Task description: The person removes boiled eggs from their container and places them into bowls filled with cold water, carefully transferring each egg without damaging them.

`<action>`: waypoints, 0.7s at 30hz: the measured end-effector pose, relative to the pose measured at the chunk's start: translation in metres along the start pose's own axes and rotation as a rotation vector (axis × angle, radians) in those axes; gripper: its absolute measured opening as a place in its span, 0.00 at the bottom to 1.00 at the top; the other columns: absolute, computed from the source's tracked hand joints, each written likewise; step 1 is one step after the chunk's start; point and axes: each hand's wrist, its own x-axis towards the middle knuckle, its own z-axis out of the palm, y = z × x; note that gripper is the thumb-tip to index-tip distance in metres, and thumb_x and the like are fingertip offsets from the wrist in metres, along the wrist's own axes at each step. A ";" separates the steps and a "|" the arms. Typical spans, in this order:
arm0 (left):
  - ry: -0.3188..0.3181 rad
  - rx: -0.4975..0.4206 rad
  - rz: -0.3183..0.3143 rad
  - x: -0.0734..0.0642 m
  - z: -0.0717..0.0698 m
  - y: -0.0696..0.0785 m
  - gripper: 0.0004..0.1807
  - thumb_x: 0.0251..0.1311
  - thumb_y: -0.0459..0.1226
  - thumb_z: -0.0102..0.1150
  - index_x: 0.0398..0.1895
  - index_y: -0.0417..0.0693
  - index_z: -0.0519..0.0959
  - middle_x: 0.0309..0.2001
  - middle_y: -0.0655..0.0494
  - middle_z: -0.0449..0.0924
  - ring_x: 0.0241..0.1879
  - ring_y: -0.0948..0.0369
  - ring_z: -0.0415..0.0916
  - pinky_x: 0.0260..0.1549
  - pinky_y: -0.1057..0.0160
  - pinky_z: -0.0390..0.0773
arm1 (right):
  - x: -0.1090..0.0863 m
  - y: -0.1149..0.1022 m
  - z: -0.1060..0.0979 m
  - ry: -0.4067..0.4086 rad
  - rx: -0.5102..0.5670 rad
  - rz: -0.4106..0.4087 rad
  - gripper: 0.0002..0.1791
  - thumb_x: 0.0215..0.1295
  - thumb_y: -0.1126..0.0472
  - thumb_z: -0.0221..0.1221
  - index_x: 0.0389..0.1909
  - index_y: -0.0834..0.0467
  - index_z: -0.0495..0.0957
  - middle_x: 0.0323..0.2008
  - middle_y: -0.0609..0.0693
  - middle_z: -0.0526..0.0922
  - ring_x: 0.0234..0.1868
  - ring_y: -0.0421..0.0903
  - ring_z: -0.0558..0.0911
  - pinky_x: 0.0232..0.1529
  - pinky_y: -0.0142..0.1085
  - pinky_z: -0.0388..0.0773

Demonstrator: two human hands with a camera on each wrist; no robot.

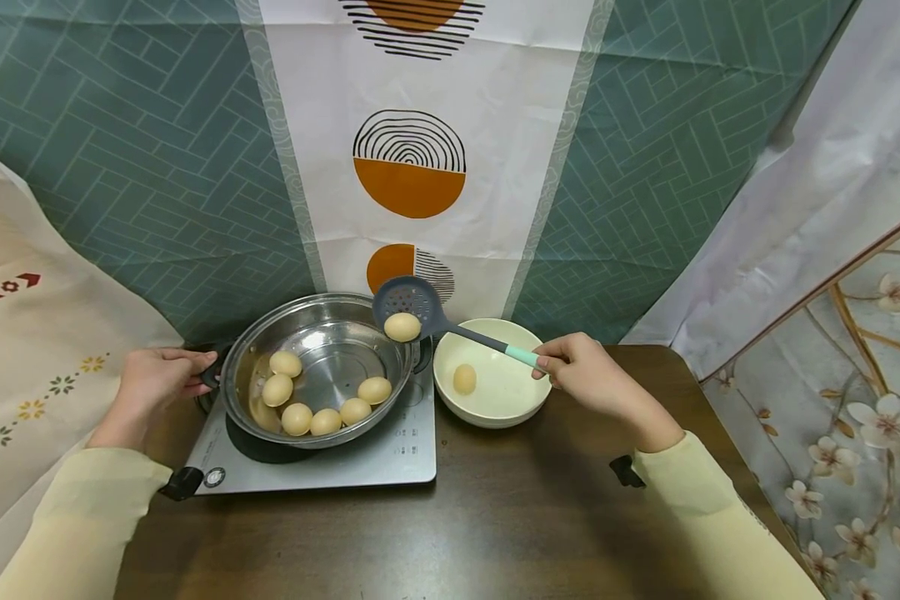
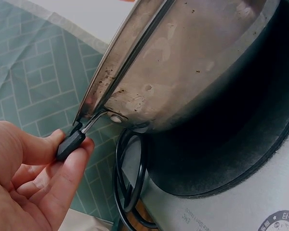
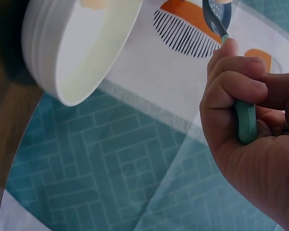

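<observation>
My left hand pinches the black side handle of a steel pan between thumb and fingers. Several pale brown eggs lie along the pan's near and left side. Curled round the green end of a slotted skimmer are the fingers of my right hand. One egg sits on the skimmer's dark head, over the pan's far right rim. A cream bowl stands right of the pan, with a single egg inside it.
The pan is over a silver induction cooker with a black round mat. A black cable loops behind the cooker. Brown wooden table spreads in front, and patterned cloth hangs close behind.
</observation>
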 end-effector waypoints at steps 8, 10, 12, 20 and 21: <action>0.011 0.022 -0.028 0.000 0.001 0.002 0.14 0.58 0.45 0.62 0.39 0.43 0.83 0.23 0.70 0.78 0.25 0.68 0.78 0.30 0.65 0.86 | -0.006 0.020 -0.011 0.027 -0.029 0.012 0.10 0.69 0.62 0.50 0.36 0.59 0.80 0.18 0.49 0.70 0.21 0.42 0.65 0.17 0.29 0.58; 0.006 0.019 -0.034 0.000 0.000 0.002 0.14 0.58 0.45 0.62 0.38 0.44 0.83 0.23 0.70 0.78 0.25 0.68 0.78 0.30 0.65 0.86 | -0.009 0.025 -0.013 0.033 -0.041 0.024 0.10 0.69 0.62 0.50 0.35 0.59 0.80 0.18 0.49 0.70 0.20 0.42 0.64 0.17 0.29 0.58; -0.003 0.012 -0.036 0.001 0.000 0.001 0.12 0.58 0.45 0.62 0.37 0.46 0.84 0.23 0.70 0.78 0.25 0.68 0.78 0.30 0.65 0.86 | -0.011 0.030 -0.015 0.039 -0.050 0.042 0.10 0.69 0.61 0.51 0.34 0.58 0.80 0.18 0.49 0.71 0.20 0.42 0.64 0.17 0.29 0.58; -0.012 -0.016 -0.028 0.000 -0.001 0.000 0.06 0.58 0.44 0.62 0.27 0.57 0.84 0.23 0.70 0.78 0.25 0.68 0.78 0.29 0.66 0.86 | -0.022 0.052 -0.021 0.056 -0.065 0.077 0.10 0.69 0.61 0.51 0.36 0.59 0.81 0.19 0.50 0.73 0.22 0.42 0.68 0.19 0.30 0.62; -0.013 -0.021 -0.031 0.000 -0.001 0.000 0.05 0.58 0.44 0.62 0.26 0.58 0.84 0.23 0.70 0.78 0.25 0.69 0.78 0.29 0.66 0.86 | -0.023 0.054 -0.022 0.058 -0.068 0.078 0.10 0.69 0.62 0.51 0.36 0.59 0.81 0.19 0.50 0.74 0.21 0.42 0.68 0.18 0.30 0.62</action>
